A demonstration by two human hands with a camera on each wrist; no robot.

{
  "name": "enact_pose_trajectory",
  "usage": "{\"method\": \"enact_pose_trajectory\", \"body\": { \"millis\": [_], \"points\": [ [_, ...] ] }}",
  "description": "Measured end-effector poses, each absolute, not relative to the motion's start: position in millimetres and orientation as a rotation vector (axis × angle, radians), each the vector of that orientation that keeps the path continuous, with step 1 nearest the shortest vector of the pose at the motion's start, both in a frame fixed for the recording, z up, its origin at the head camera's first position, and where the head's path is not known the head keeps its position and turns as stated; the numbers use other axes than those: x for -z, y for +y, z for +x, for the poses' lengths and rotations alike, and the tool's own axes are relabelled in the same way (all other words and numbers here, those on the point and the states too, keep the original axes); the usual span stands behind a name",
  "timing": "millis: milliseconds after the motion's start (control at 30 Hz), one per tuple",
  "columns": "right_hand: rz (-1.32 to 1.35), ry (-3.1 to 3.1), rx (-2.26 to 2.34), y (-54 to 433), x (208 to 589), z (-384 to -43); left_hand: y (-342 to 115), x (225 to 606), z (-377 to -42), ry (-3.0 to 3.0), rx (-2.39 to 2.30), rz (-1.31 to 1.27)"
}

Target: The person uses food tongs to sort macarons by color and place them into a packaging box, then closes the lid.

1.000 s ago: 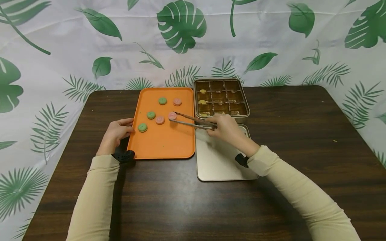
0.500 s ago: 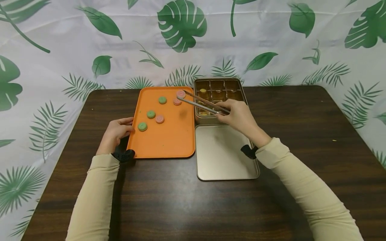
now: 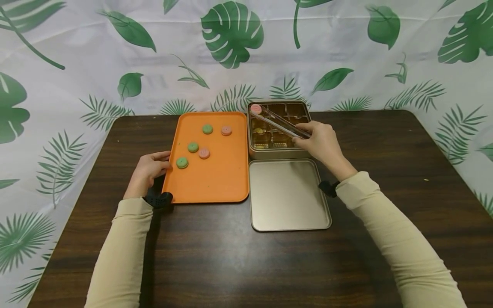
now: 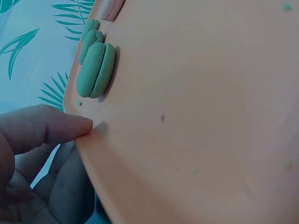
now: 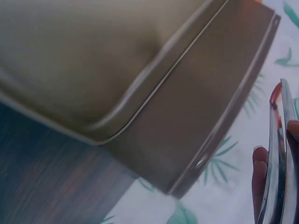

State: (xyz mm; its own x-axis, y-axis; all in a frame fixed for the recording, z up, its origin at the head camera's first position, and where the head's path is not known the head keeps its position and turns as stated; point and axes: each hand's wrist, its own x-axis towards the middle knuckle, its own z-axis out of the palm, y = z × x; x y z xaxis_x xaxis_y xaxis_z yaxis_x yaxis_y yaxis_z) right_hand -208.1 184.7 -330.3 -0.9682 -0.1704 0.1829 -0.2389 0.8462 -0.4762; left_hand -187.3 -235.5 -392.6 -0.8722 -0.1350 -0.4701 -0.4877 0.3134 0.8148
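My left hand pinches the left edge of an orange tray, thumb over the rim and fingers below, as the left wrist view shows. Three green macarons and two pink macarons lie on that tray. With my right hand I hold metal tongs, whose tips clasp another pink macaron. It is over the back left compartment of a metal tin with a brown divided insert. A yellow macaron is visible in a left-hand compartment; the tongs and macaron hide part of the insert.
A flat metal lid lies in front of the tin, close to the tray's right side. All stand on a dark wooden table. Behind hangs a white leaf-print cloth. Small crumbs dot the tray.
My right hand has carried the pink macaron in the tongs from the tray, up and right, to above the tin's back left corner. The left hand has stayed at the tray edge.
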Motion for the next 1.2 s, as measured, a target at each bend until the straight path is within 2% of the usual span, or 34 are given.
{"method": "enact_pose_trajectory", "body": {
  "millis": [533,1200],
  "points": [
    [0.108,-2.918,-0.757,217,342,-222,-234,393,-186,2.259,-1.581,-0.58],
    [0.061,-2.987,-0.73,225,342,-227,-237,396,-187,2.264,-1.578,-0.563]
  ]
}}
